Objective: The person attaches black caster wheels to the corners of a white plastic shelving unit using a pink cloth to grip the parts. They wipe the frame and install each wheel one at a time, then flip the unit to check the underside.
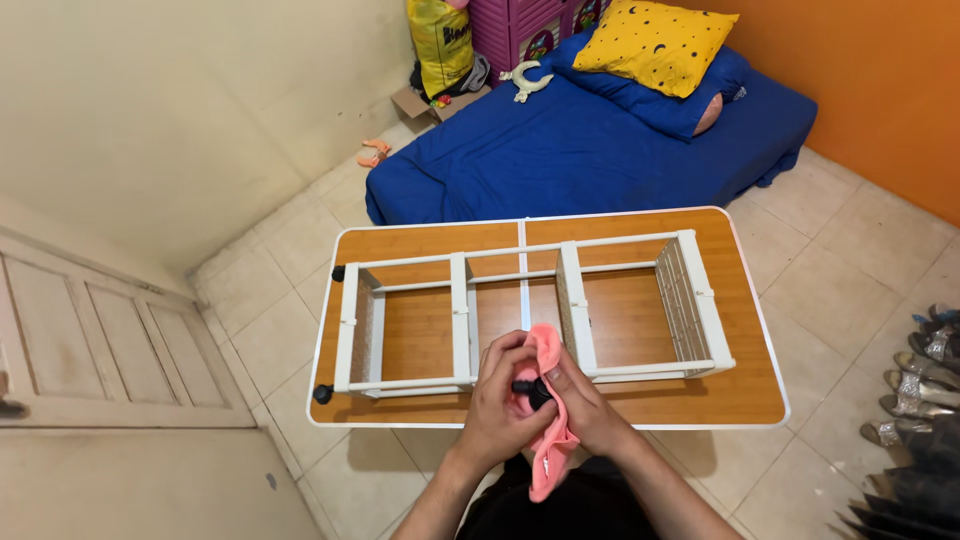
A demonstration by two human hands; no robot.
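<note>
Two hands meet at about 6 o'clock in my view, just at the near edge of the surface, a wood-grain top with a white rim. My left hand and right hand are pressed together around a pink cloth and a small black caster wheel that shows between them. The left fingers are curled shut over the wheel; the right ones are closed on the cloth, pinching it against the wheel, with the rest of the cloth hanging down toward 6 o'clock, below the edge of the surface.

I judge the wheel to be light, hard and smooth, so it could slip or turn in a bare grip; the safest hold looks like the hub or stem, not the rolling face. The cloth is soft and limp and can be taken anywhere, bunched for friction.

At 12 o'clock from the hands, a white rack frame lies on its side across the surface, with two more black wheels at its 9 o'clock end. Further toward 12 o'clock there is a blue mattress on the tiled floor with a yellow pillow on it
</note>
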